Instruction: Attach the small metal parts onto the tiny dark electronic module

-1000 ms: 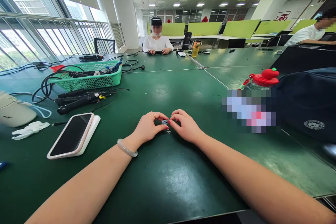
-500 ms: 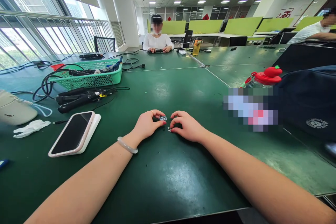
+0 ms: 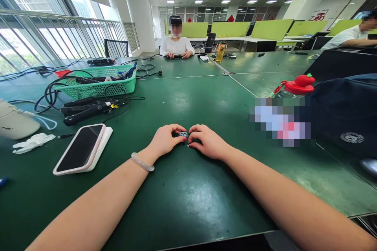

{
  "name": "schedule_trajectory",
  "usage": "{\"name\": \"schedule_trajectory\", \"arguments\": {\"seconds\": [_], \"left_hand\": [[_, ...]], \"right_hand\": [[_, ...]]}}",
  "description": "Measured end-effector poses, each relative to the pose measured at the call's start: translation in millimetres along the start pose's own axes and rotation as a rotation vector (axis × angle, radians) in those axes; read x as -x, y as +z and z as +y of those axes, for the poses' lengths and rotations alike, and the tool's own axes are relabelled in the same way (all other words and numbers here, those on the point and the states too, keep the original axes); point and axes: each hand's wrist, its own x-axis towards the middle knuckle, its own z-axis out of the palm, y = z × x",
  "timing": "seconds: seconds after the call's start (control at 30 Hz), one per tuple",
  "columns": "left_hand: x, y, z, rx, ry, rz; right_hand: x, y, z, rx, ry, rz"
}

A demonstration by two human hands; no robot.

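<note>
Black with white patterning, sits as a small block [image 3: 183,135] pinched in the left hand [image 3: 164,140], long axis seemingly toward the right hand [image 3: 208,141], curled just beside, near a tiny white bit [image 3: 187,145], cannot tell if gripped

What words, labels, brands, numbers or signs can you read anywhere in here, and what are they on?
None reads clearly.
Red wall sign: lettering too blurred to read.
Dark bag: round pale emblem, any lettering too small.
Beige pouch: small dark mark, no legible word.
Small patterned piece in the left hand: markings too small.
</note>
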Motion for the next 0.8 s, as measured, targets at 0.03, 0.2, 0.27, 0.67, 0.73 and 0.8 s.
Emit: {"name": "schedule_trajectory", "arguments": {"seconds": [0.03,0.2,0.27,0.67,0.73,0.8], "left_hand": [[0.2,-0.1,0.7,0.003,0.000,-0.002],[0.5,-0.3,3.0,-0.001,0.008,-0.008],[0.4,-0.4,2.8,-0.009,0.012,-0.013],[-1.1,0.4,-1.5,-0.062,0.011,0.004],[-1.0,0.5,-2.1,-0.064,0.017,0.000],[-0.6,0.5,-1.9,-0.058,0.020,0.000]], "right_hand": [[-0.1,0.3,-0.1,0.005,-0.006,-0.002],[-1.9,3.1,0.0,0.053,-0.062,0.009],[-2.7,4.7,0.0,0.072,-0.066,0.012],[-5.6,9.1,2.6,0.150,-0.066,-0.017],[-5.1,9.0,3.2,0.143,-0.063,-0.016],[-4.3,8.4,3.9,0.132,-0.063,-0.008]]}}
